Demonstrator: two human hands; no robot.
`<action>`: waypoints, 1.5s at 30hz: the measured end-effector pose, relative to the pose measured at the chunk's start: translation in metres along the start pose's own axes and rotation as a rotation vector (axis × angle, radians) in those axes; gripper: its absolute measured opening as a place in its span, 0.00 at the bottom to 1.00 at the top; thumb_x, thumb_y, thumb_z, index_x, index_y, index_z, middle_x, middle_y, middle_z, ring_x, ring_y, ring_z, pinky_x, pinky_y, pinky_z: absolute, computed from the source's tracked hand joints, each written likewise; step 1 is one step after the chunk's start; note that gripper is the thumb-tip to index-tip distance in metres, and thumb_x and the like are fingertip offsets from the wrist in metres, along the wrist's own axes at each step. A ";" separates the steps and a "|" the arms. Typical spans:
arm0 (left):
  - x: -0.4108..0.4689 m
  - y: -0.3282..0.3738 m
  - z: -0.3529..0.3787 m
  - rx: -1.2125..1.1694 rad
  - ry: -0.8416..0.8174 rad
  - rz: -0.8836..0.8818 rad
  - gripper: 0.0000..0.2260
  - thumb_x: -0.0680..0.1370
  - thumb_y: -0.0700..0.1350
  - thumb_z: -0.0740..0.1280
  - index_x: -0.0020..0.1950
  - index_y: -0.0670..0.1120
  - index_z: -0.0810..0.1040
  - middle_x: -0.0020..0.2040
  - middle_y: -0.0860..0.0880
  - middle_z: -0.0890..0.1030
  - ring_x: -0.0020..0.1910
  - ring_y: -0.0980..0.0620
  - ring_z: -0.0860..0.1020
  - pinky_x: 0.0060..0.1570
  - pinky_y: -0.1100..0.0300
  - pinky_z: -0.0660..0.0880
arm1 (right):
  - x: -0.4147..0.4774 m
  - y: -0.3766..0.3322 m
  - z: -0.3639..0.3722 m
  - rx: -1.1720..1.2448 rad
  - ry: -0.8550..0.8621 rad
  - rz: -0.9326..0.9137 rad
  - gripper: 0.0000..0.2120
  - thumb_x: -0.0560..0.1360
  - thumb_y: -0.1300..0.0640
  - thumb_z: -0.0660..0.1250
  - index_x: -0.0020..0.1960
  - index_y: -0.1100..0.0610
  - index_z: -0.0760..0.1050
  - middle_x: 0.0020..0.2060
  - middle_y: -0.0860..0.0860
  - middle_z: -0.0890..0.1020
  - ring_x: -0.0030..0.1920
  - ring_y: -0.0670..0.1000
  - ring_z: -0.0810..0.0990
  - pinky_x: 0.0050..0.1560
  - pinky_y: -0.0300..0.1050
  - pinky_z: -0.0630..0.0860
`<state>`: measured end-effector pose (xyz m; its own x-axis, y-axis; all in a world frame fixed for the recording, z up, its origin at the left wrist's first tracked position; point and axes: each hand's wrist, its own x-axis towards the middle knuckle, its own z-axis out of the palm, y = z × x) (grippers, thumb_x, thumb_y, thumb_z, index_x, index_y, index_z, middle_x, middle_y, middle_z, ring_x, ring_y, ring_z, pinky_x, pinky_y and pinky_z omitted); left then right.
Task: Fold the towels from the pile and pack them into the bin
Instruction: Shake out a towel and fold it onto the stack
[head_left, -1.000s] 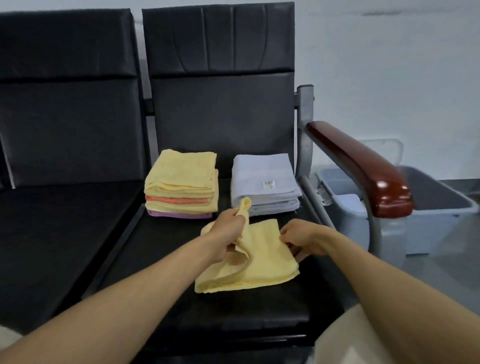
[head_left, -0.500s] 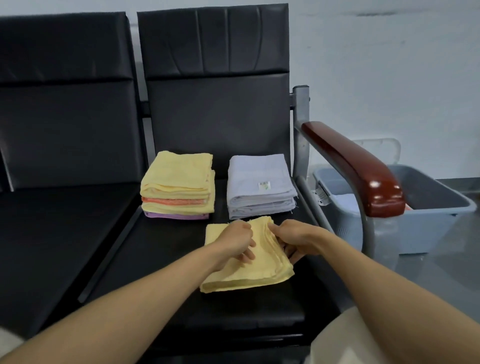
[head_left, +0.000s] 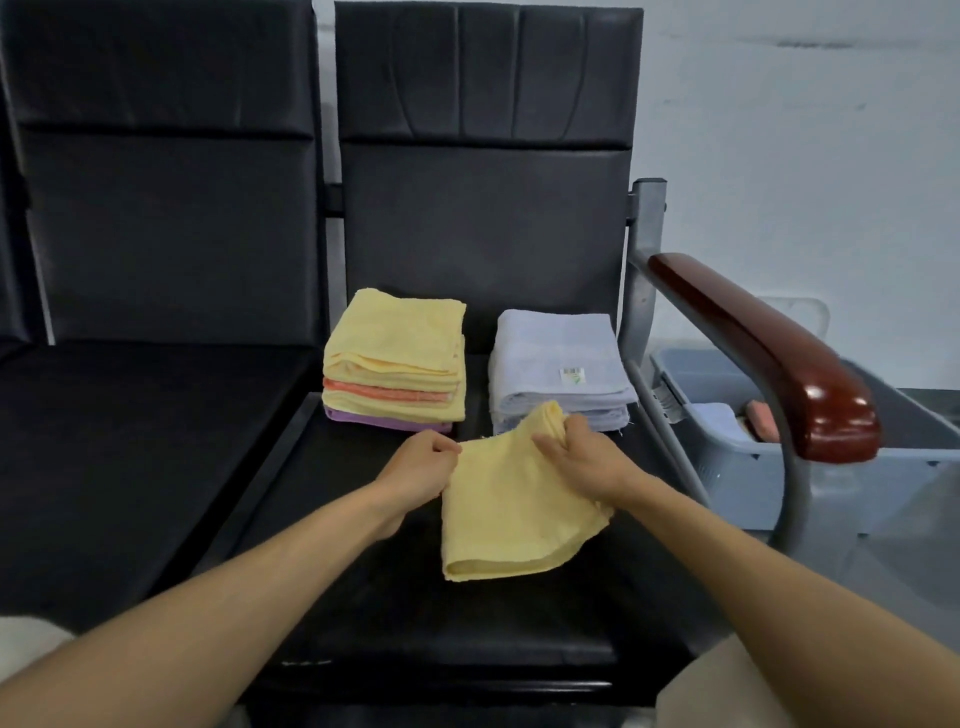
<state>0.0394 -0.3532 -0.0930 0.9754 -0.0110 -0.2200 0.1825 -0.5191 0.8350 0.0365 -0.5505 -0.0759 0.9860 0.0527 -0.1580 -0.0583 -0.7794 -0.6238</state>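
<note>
A folded yellow towel (head_left: 511, 512) lies on the black seat (head_left: 441, 613) in front of me. My left hand (head_left: 418, 465) pinches its far left corner. My right hand (head_left: 584, 457) grips its far right edge, which is bunched and lifted a little. Behind it stand two piles: a stack of yellow, orange and purple towels (head_left: 397, 361) on the left and folded white towels (head_left: 558, 364) with a small label on the right. The grey bin (head_left: 727, 467) sits on the floor to the right of the chair, with folded towels partly visible inside.
A metal chair arm with a dark red wooden armrest (head_left: 769, 353) stands between the seat and the bin. A second black seat (head_left: 130, 441) lies to the left. A white wall is behind.
The towel has been folded over and smoothed. My hands shifted from its middle to its far corners, and the right hand now lifts the far right edge.
</note>
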 end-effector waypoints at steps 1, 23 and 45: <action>0.003 -0.005 0.002 -0.015 0.009 -0.020 0.13 0.81 0.44 0.59 0.64 0.48 0.73 0.59 0.48 0.76 0.58 0.50 0.75 0.62 0.51 0.73 | 0.000 -0.003 -0.001 0.077 0.016 -0.033 0.26 0.82 0.44 0.55 0.71 0.61 0.59 0.58 0.53 0.74 0.55 0.51 0.74 0.54 0.45 0.70; 0.040 0.067 -0.025 -0.453 -0.062 0.110 0.13 0.80 0.44 0.64 0.64 0.48 0.70 0.54 0.51 0.78 0.51 0.51 0.77 0.42 0.55 0.75 | 0.018 -0.019 -0.062 0.625 0.323 -0.015 0.09 0.79 0.64 0.59 0.54 0.52 0.73 0.43 0.45 0.79 0.43 0.46 0.77 0.39 0.40 0.74; 0.154 0.098 0.029 -0.146 -0.075 0.147 0.22 0.81 0.46 0.59 0.74 0.45 0.58 0.64 0.51 0.71 0.58 0.51 0.72 0.56 0.55 0.71 | 0.121 0.017 -0.073 -0.158 0.625 0.148 0.14 0.76 0.62 0.57 0.62 0.57 0.67 0.52 0.57 0.77 0.49 0.60 0.74 0.47 0.52 0.71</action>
<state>0.2043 -0.4304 -0.0595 0.9819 -0.1435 -0.1232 0.0606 -0.3783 0.9237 0.1660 -0.6032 -0.0497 0.8770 -0.3969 0.2706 -0.2232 -0.8355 -0.5020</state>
